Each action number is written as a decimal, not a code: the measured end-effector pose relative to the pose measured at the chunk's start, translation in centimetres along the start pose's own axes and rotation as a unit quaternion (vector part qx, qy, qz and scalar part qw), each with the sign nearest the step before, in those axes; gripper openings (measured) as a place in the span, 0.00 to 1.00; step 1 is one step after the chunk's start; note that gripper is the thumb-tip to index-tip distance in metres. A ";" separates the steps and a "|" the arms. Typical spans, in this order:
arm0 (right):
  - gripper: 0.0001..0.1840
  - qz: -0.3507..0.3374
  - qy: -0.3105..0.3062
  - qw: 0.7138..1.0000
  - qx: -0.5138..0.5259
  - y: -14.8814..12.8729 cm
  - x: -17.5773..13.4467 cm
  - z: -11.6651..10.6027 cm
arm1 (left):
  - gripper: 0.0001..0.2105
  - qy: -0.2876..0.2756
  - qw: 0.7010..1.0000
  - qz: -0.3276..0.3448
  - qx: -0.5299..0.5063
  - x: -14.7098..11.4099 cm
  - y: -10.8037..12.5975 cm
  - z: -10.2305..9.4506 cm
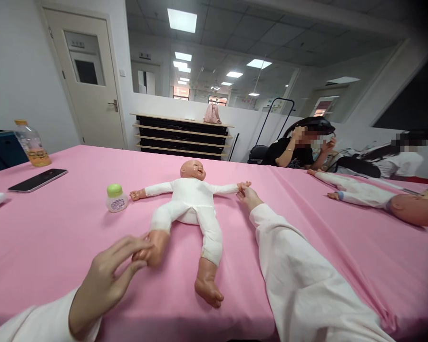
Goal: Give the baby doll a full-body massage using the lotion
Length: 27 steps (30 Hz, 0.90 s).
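Observation:
A baby doll [192, 197] with a white cloth body lies on its back on the pink tablecloth [128, 304], arms spread and head away from me. My left hand [109, 275] grips the toes of the doll's foot on the left between thumb and fingers. At the doll's hand on the right, my right hand [249, 197] has its fingers closed around the small fingers. The doll's other foot [209, 285] rests free near the front of the table. Beside the doll's arm on the left stands a small jar with a green lid [116, 198].
A black phone [38, 180] and a bottle of yellowish liquid [34, 145] are at the far left. Another doll [371, 192] lies at the right. Two people sit beyond the table on the right, one [292, 149] with raised hands. Shelves [181, 135] stand behind.

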State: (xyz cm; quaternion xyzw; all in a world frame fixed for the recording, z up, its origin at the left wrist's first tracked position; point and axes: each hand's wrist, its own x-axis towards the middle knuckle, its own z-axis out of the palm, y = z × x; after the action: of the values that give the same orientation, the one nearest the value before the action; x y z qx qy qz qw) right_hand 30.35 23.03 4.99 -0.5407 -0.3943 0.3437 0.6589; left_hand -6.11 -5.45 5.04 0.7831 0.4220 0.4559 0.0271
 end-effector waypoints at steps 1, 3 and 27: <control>0.05 0.000 -0.002 1.000 0.005 -0.8 0.0 1.0 | 0.09 0.022 1.000 0.013 -0.004 1.6 0.3 0.0; 0.10 -0.016 -0.027 0.999 0.022 -2.4 -0.6 3.4 | 0.09 0.018 0.998 0.063 -0.020 5.5 0.7 0.5; 0.05 0.103 0.040 0.990 0.087 3.0 -1.4 -2.5 | 0.11 -0.102 0.980 0.163 0.050 -0.4 -2.0 -1.0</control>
State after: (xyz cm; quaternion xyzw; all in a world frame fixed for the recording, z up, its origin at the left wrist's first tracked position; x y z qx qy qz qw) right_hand 31.89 21.22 1.58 -0.5326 -0.2786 0.4202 0.6798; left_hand -8.23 -4.77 4.55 0.8843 0.3059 0.3501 -0.0435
